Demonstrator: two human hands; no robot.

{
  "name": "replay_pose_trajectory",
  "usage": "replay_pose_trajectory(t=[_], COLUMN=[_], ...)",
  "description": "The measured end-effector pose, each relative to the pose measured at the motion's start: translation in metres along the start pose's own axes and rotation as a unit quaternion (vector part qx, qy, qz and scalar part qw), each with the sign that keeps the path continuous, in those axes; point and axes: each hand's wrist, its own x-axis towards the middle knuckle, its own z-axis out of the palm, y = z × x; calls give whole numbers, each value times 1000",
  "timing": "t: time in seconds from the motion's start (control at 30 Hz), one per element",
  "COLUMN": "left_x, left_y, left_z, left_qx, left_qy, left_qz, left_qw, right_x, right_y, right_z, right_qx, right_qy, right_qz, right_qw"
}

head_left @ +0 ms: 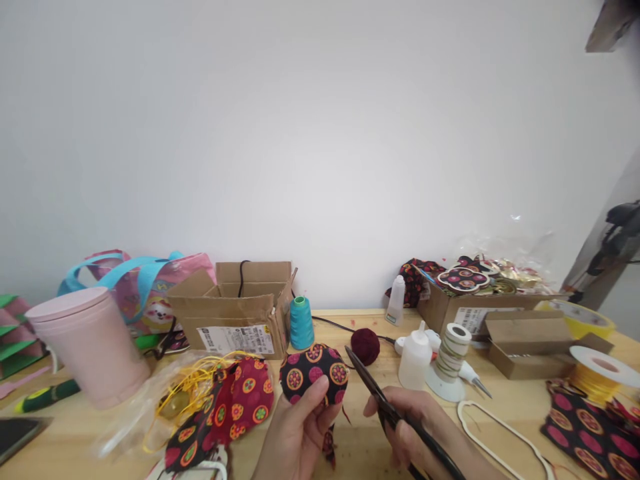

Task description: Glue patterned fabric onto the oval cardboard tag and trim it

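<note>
My left hand [295, 430] holds up a rounded black fabric piece [313, 372] printed with pink and yellow circles, thumb pressed on its lower front. My right hand [417, 427] grips black scissors [373, 385], blades shut and pointing up-left, the tip close to the fabric piece's right side. A red fabric piece [247, 397] with the same print lies on the wooden table [365, 440] just left of my left hand, beside a darker patterned piece [193, 440].
A pink lidded cup [93, 343], an open cardboard box [235, 313], a teal thread spool [301, 322], a dark red yarn ball [365, 345], glue bottles [414, 357], a ribbon spool [453, 360], yellow cord [193, 387], boxes of fabric pieces [470, 293] and a yellow cord reel [597, 373] crowd the table.
</note>
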Motion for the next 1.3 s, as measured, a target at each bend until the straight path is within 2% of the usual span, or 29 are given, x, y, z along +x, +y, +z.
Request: replay_pose_trajectory(t=[0.1,0.17,0.27,0.4,0.67,0.97,1.17,1.3], left_x=[-1,-1,-1,0,3,1,2,0], left_y=[1,1,1,0,-2,-3,-2,1], left_z=[0,0,1,0,-1,0,-1,-1], left_qx=[1,3,15,27,32,27,34,41], left_qy=[-6,-4,-3,-11,-6,4,-2,-20], left_qz=[5,8,9,5,10,3,2,8], left_qw=[1000,1000,1000,1000,999,1000,999,999], right_x=[0,-4,-8,-6,0,1,4,-2], right_y=[11,11,-1,-20,-24,-24,-18,-22], right_z=[-2,-1,1,2,-5,-5,-9,-6], right_qx=[-32,-77,-153,-214,-223,-261,-246,-202], right_qy=[0,24,70,88,2,14,13,10], right_qz=[0,10,29,32,18,10,-38,-15], right_qw=[999,997,985,972,975,965,968,979])
